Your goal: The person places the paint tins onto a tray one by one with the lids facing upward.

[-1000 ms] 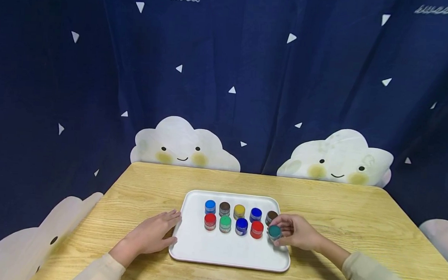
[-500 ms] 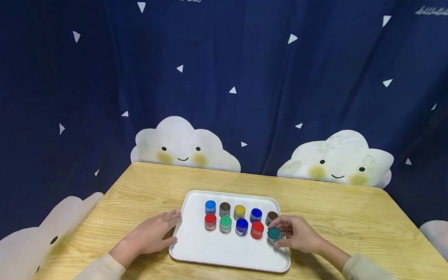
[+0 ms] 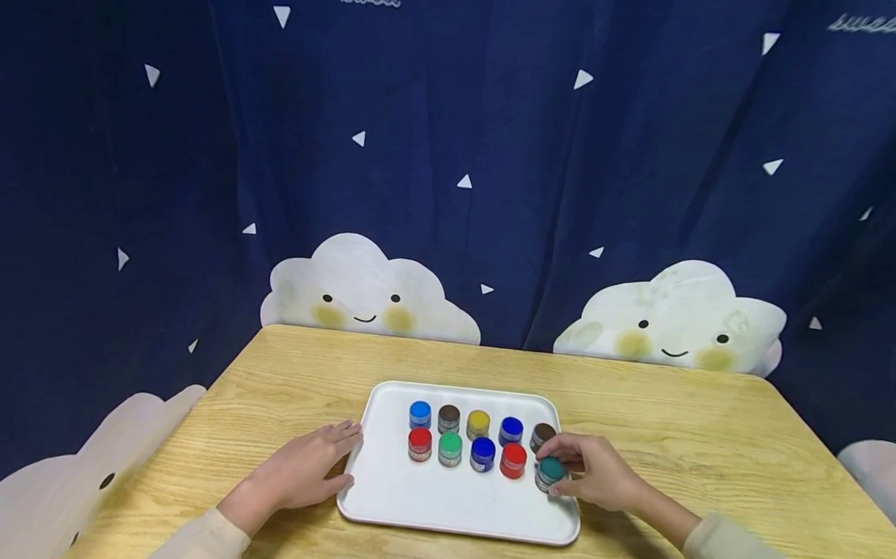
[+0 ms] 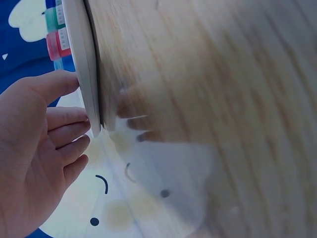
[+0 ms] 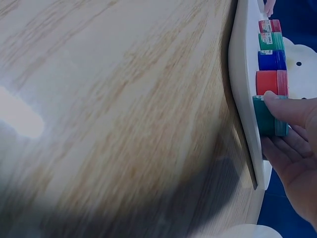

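Note:
At the right end of a white tray (image 3: 453, 509), my right hand (image 3: 597, 472) holds a small paint jar with a dark teal lid (image 3: 551, 469) between thumb and fingers. In the right wrist view that teal jar (image 5: 265, 116) stands upright on the tray beside a red jar (image 5: 267, 83), thumb across its side. My left hand (image 3: 303, 465) rests at the tray's left rim with fingers extended. The left wrist view shows its thumb and fingertips (image 4: 74, 166) touching the tray's edge (image 4: 85, 64).
Two rows of paint jars stand on the tray: a front row with red (image 3: 420, 444), green (image 3: 450, 449), blue (image 3: 482, 454) and red lids (image 3: 513, 460), and a back row including a yellow lid (image 3: 477, 425) and a brown lid (image 3: 542, 437). A wooden table (image 3: 674, 423) lies beneath.
The teal-lidded jar has come down slightly onto the tray at the right end of the front row, my right hand with it. The left hand has not moved.

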The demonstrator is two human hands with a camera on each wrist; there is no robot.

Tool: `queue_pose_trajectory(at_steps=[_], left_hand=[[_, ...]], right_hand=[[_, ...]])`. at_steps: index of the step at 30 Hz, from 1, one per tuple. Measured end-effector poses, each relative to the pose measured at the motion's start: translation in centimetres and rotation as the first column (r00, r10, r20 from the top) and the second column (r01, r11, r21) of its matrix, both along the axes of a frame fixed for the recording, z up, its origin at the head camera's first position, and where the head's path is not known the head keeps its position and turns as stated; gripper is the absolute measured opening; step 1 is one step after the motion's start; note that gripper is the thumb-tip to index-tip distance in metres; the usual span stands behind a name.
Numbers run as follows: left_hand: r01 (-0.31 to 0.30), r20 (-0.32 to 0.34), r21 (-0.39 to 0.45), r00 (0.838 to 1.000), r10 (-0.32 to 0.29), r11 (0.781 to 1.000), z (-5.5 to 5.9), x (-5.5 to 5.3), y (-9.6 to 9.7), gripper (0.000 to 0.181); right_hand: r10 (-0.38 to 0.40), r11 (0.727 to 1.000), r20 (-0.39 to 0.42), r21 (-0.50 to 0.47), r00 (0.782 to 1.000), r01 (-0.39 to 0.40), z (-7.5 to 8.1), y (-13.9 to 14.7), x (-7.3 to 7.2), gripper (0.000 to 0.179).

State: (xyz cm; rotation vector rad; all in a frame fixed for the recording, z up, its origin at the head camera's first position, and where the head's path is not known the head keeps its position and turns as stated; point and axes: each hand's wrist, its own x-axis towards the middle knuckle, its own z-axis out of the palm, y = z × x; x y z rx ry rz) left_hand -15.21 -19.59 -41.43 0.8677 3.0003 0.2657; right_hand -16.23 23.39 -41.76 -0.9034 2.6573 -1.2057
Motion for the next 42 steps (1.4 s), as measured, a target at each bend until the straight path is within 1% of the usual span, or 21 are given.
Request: queue_pose_trajectory(at_steps=[4,7,13,16,24,29,33,37,39,40,42], left_hand=[[-0.006,0.015,0.005,1.0,0.006,1.0,0.0,0.1,-0.1,0.059],[-0.005,0.018,0.006,1.0,0.005,1.0,-0.1,0.1,-0.1,0.059],[0.005,-0.006,0.006,1.0,-0.005,1.0,-0.4,0.1,0.0,0.059],[-0.002,-0.002,0.017,1.0,0.002,1.0,-0.5,0.2,0.1,0.059],[-0.013,0.004,0.018,1.0,0.013,1.0,-0.2,0.3,0.3,0.059],[-0.013,0.02,0.023,1.0,0.013,1.0,0.0,0.5,0.3,0.059],[-0.008,0.006,0.03,1.0,0.008,1.0,0.1,0.3,0.5,0.058],[0.004,-0.012,0.005,1.0,-0.004,1.0,0.3,0.4,0.9,0.059],[0.017,-0.03,-0.015,0.999,-0.018,1.0,0.5,0.6,1.1,0.059],[0.024,-0.044,-0.025,0.999,-0.025,0.999,0.5,0.7,1.2,0.059],[0.029,-0.072,-0.03,0.997,-0.032,0.999,0.8,1.0,1.4,0.057]], right_hand=[[-0.019,0.999,-0.05,0.034,0.999,0.021,-0.1,-0.2,0.0,0.035],[-0.024,0.999,-0.071,0.044,0.997,0.027,-0.1,-0.2,0.0,0.035],[-0.017,0.999,-0.107,0.026,0.994,0.02,-0.5,-0.1,0.3,0.034],[-0.011,1.0,-0.113,0.007,0.993,0.012,-0.6,-0.1,0.4,0.034],[-0.011,1.0,-0.142,0.006,0.99,0.012,-0.5,0.0,0.4,0.035],[-0.011,1.0,-0.186,0.006,0.982,0.013,-0.8,0.0,0.5,0.035],[-0.034,0.999,-0.212,0.024,0.977,0.04,-0.7,0.1,0.6,0.036],[-0.061,0.997,-0.227,0.039,0.972,0.072,-0.2,0.5,1.3,0.038],[-0.081,0.995,-0.253,0.035,0.964,0.093,0.0,0.7,1.8,0.038],[-0.095,0.994,-0.276,0.035,0.956,0.108,0.1,0.9,2.1,0.037],[-0.13,0.989,-0.337,0.027,0.933,0.148,0.4,1.2,2.6,0.034]])
